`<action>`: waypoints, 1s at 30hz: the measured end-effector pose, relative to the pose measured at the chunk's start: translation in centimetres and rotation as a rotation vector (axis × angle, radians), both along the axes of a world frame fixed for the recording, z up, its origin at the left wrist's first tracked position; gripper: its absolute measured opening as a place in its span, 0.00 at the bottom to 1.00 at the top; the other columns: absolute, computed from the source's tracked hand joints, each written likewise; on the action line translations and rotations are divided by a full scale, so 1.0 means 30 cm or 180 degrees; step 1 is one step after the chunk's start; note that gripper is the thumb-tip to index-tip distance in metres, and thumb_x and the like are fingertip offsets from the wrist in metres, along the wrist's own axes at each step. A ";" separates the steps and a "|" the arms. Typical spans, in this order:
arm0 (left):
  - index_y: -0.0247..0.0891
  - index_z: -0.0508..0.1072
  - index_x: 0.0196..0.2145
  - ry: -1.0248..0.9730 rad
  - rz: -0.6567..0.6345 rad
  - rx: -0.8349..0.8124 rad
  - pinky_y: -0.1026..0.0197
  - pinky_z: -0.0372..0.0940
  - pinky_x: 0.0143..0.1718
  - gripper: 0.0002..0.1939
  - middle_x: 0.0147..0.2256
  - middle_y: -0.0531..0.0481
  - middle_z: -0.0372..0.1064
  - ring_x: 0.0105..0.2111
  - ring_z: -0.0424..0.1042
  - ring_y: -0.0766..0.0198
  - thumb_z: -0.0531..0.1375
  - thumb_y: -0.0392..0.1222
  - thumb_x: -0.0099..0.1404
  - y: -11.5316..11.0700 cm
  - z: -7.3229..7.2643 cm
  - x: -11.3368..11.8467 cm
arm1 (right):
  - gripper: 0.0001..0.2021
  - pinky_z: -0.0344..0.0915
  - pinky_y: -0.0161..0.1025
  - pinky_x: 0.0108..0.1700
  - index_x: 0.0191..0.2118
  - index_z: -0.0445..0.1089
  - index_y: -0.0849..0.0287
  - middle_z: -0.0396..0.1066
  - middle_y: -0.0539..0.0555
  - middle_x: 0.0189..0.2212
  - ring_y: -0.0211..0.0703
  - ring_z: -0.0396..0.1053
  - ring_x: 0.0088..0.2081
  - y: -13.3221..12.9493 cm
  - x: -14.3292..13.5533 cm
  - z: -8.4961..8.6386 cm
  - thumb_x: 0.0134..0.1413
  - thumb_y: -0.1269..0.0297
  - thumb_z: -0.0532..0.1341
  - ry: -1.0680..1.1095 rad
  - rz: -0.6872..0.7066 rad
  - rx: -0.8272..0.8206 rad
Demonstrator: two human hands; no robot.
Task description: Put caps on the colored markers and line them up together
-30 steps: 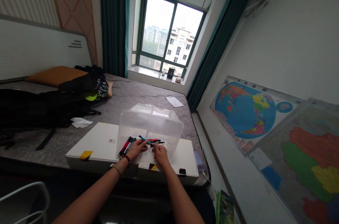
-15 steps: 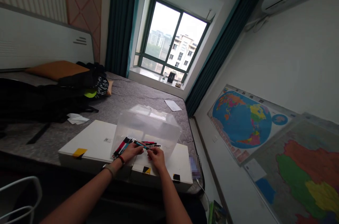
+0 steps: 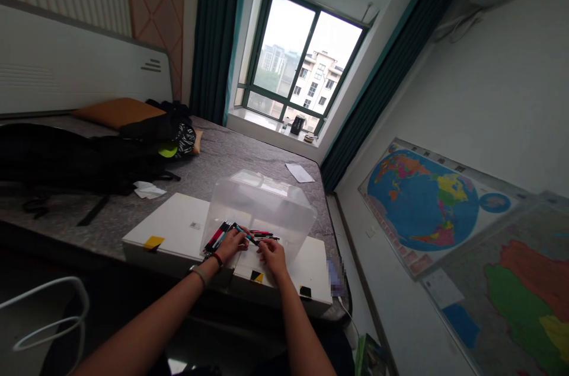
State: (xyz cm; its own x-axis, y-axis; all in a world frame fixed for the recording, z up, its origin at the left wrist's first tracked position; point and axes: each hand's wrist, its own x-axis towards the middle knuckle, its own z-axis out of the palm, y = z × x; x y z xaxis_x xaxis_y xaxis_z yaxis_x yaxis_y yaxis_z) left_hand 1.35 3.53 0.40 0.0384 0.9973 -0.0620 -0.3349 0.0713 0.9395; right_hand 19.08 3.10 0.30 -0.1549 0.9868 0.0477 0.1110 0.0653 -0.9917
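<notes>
A dark pen with a teal part (image 3: 251,238) slants between my two hands. My left hand (image 3: 233,245), with a red band and a watch strap at the wrist, is closed on one end of it. The fingertips of my right hand (image 3: 272,256) pinch its other end. Beneath and beside my left hand lies a bunch of pens (image 3: 216,237) in red, black and teal. More red and black pens (image 3: 263,234) lie behind my hands. A clear plastic bin (image 3: 262,204) stands tilted with its opening toward me, around the pens.
White boxes (image 3: 166,220) with yellow and black tabs support the bin on a grey mattress (image 3: 231,147). A black bag (image 3: 66,156) and crumpled tissue (image 3: 149,190) lie left. White paper (image 3: 299,172) lies behind the bin. A white metal frame (image 3: 53,322) is at lower left.
The view has shifted, so everything sits slightly further right in the picture. Both hands stay at the pen, which now slants more steeply down toward my right hand.
</notes>
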 end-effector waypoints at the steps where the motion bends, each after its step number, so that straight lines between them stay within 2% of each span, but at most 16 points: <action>1: 0.36 0.67 0.36 0.0030 0.0032 0.0006 0.62 0.66 0.27 0.14 0.34 0.46 0.73 0.23 0.68 0.68 0.58 0.47 0.56 0.001 -0.001 0.001 | 0.21 0.57 0.33 0.20 0.38 0.72 0.60 0.73 0.52 0.24 0.35 0.62 0.18 0.003 0.002 0.002 0.47 0.47 0.62 0.0042 -0.0038 -0.0040; 6: 0.36 0.68 0.44 0.0161 -0.0057 0.0177 0.65 0.58 0.21 0.19 0.27 0.52 0.68 0.17 0.60 0.71 0.55 0.48 0.57 0.008 -0.017 0.000 | 0.20 0.54 0.33 0.19 0.34 0.71 0.61 0.71 0.52 0.22 0.33 0.58 0.17 0.012 0.008 -0.002 0.49 0.46 0.60 0.0087 -0.0116 -0.0011; 9: 0.35 0.69 0.45 0.0182 -0.0221 0.0237 0.66 0.53 0.18 0.19 0.23 0.55 0.66 0.15 0.57 0.71 0.53 0.45 0.57 0.004 -0.018 -0.006 | 0.19 0.55 0.33 0.20 0.33 0.71 0.60 0.71 0.51 0.22 0.33 0.58 0.17 0.010 0.008 -0.004 0.50 0.47 0.60 0.0123 -0.0113 -0.0022; 12: 0.33 0.70 0.45 0.0037 -0.0191 0.0153 0.66 0.52 0.18 0.20 0.22 0.55 0.65 0.14 0.54 0.72 0.53 0.45 0.57 -0.006 -0.006 -0.012 | 0.18 0.55 0.33 0.20 0.33 0.70 0.60 0.70 0.51 0.23 0.34 0.59 0.18 0.009 0.009 -0.003 0.49 0.48 0.61 0.0129 -0.0115 -0.0047; 13: 0.33 0.70 0.45 -0.0090 -0.0097 0.0111 0.66 0.53 0.18 0.20 0.23 0.55 0.65 0.15 0.54 0.73 0.53 0.45 0.57 -0.008 -0.002 -0.013 | 0.18 0.55 0.33 0.20 0.33 0.70 0.60 0.70 0.51 0.23 0.34 0.59 0.18 0.008 0.009 -0.003 0.49 0.48 0.61 0.0125 -0.0127 -0.0052; 17: 0.33 0.71 0.45 -0.0571 -0.0147 0.0042 0.65 0.59 0.23 0.19 0.26 0.52 0.68 0.18 0.59 0.72 0.59 0.45 0.57 -0.006 0.000 -0.010 | 0.18 0.56 0.32 0.20 0.33 0.70 0.60 0.70 0.50 0.22 0.33 0.59 0.18 0.006 0.009 -0.005 0.49 0.48 0.61 0.0145 -0.0164 -0.0031; 24: 0.36 0.64 0.54 -0.0490 -0.0184 0.0001 0.65 0.61 0.23 0.30 0.28 0.50 0.72 0.20 0.65 0.69 0.65 0.44 0.54 -0.004 -0.012 0.001 | 0.17 0.56 0.31 0.20 0.32 0.70 0.62 0.70 0.48 0.22 0.32 0.59 0.18 -0.004 0.006 -0.001 0.50 0.50 0.61 0.0254 -0.0184 0.0070; 26: 0.36 0.64 0.54 -0.0548 -0.0137 0.0010 0.66 0.59 0.21 0.30 0.27 0.51 0.71 0.18 0.64 0.70 0.64 0.43 0.55 -0.006 -0.009 0.001 | 0.17 0.56 0.30 0.20 0.32 0.70 0.62 0.70 0.48 0.21 0.32 0.59 0.17 -0.005 0.005 0.001 0.51 0.50 0.60 0.0248 -0.0199 0.0074; 30: 0.34 0.69 0.49 -0.0732 -0.0050 -0.0024 0.70 0.49 0.16 0.22 0.21 0.53 0.67 0.15 0.58 0.72 0.60 0.39 0.56 -0.004 -0.002 -0.002 | 0.16 0.56 0.30 0.19 0.31 0.70 0.62 0.69 0.48 0.21 0.32 0.59 0.17 -0.006 0.004 0.000 0.51 0.51 0.60 0.0245 -0.0223 0.0086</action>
State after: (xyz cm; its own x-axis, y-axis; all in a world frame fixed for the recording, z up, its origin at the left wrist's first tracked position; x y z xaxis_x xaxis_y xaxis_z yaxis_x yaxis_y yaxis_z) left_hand 1.30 3.42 0.34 0.0680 0.9960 -0.0573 -0.5391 0.0850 0.8380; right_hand 19.21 2.91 0.31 -0.0803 0.9933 0.0835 0.0399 0.0869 -0.9954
